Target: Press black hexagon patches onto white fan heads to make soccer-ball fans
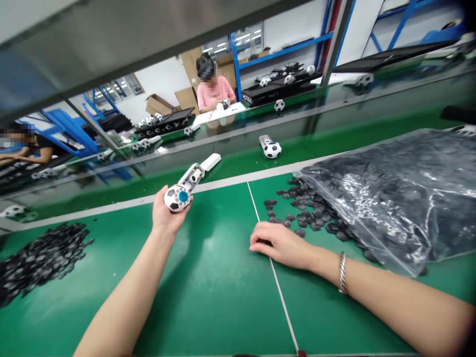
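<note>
A left hand (171, 210) cradles a football-patterned toy (177, 198) in its palm and fingers, near the mat's far edge, its round end marked with black-and-white panels and a blue disc; the grip looks light and open-topped, so a knock could roll the toy out of the hand and off the green work mat (211, 277). A right hand (279, 244), empty and loosely curled, rests on the mat just beside a spill of small black patches (300, 216) trailing from a clear plastic bag (379, 193) on the right; a careless sweep of that wrist, with its chain bracelet (342, 272), could scatter them further, and the bag's loose mouth could shed more. A second heap of black patches (42, 262) lies to the near left; a white oblong piece (210, 162) sits just beyond the toy, where a stray nudge could dislodge it; a person in a pink shirt (212, 91) works at the far side.
</note>
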`<state>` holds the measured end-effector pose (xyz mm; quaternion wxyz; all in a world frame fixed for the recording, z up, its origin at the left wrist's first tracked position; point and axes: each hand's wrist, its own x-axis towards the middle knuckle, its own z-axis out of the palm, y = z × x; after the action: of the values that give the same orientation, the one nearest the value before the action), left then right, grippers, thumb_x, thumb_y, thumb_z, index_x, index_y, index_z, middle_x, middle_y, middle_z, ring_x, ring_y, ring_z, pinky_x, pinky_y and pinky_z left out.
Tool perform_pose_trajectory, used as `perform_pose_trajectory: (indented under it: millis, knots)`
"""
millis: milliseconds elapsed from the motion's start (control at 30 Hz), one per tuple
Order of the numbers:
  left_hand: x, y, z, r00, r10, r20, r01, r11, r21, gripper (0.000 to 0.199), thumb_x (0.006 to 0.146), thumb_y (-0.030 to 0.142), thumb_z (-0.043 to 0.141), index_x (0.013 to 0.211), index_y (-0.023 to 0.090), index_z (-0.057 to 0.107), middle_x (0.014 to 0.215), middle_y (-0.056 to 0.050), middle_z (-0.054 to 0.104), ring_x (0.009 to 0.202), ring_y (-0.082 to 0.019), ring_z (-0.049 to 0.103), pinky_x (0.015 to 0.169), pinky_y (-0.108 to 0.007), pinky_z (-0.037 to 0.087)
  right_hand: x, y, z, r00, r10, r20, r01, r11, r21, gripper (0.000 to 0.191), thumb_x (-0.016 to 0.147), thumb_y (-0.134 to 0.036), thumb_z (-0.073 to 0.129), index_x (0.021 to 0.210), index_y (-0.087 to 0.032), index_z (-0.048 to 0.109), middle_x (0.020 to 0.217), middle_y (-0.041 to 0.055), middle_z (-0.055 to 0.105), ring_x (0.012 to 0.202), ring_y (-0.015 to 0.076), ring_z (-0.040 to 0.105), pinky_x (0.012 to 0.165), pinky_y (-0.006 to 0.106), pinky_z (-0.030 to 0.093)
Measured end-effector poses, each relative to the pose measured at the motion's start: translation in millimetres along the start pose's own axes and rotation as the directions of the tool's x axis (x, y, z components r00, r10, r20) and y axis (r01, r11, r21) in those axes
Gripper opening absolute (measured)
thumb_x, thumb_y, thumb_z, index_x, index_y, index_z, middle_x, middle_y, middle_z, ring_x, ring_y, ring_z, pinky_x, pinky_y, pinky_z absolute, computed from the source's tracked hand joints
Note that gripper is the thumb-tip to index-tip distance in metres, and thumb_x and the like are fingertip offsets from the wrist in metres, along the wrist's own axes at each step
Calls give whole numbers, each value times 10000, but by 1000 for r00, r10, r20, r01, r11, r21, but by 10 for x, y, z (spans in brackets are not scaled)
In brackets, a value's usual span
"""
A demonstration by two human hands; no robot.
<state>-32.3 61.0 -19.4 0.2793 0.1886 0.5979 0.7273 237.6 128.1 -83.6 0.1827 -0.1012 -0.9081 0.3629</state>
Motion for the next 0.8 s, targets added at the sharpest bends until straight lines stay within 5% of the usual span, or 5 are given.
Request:
perform_pose_trajectory:
  millis: [100, 200, 367, 467, 800]
  knots:
    - [406, 134, 99, 964, 263, -47, -241, 932, 271, 285, 759, 406, 421, 940, 195, 484, 1010, -42, 532, 932, -182, 546, 781, -316, 498, -4, 25, 10, 999, 2, 43, 0, 1000, -27, 142, 865, -259, 545, 801, -152, 614, 813, 25, 559, 750, 123, 525, 701, 224, 418]
    - [805, 42, 188, 909, 416, -15, -335, 752, 568, 348, 731, 352, 552, 1035, 188, 507, 1172, -74, 457, 1138, -222, 421, 949, -335, 388, -1, 28, -1, 998, 3, 63, 0, 998, -56, 116, 858, -240, 552, 802, -160, 616, 813, 22, 563, 763, 128, 528, 696, 222, 412]
    - [1211, -440, 184, 925, 376, 57, -233, 442, 866, 554, 735, 302, 634, 1228, 158, 427, 1312, -140, 333, 1203, -321, 328, 1000, -513, 263, 7, 32, -8, 997, 23, 80, -20, 999, -47, 75, 846, -223, 566, 804, -177, 607, 823, 11, 569, 768, 127, 530, 691, 216, 406]
    - [1330, -595, 104, 925, 368, 96, -221, 314, 923, 647, 756, 355, 627, 1308, 195, 330, 1309, -124, 350, 1187, -309, 353, 978, -504, 298, 8, 47, 1, 996, 26, 80, -23, 999, -38, 61, 843, -218, 567, 813, -178, 603, 826, 10, 568, 769, 127, 528, 691, 214, 404]
    - [1276, -616, -5, 844, 535, 29, -176, 225, 958, 606, 794, 469, 563, 1270, 151, 367, 1279, -125, 391, 1211, -288, 330, 980, -478, 317, -13, 15, -20, 995, 33, 99, -29, 999, -40, 28, 836, -193, 574, 838, -173, 594, 849, 13, 557, 790, 130, 514, 705, 218, 408]
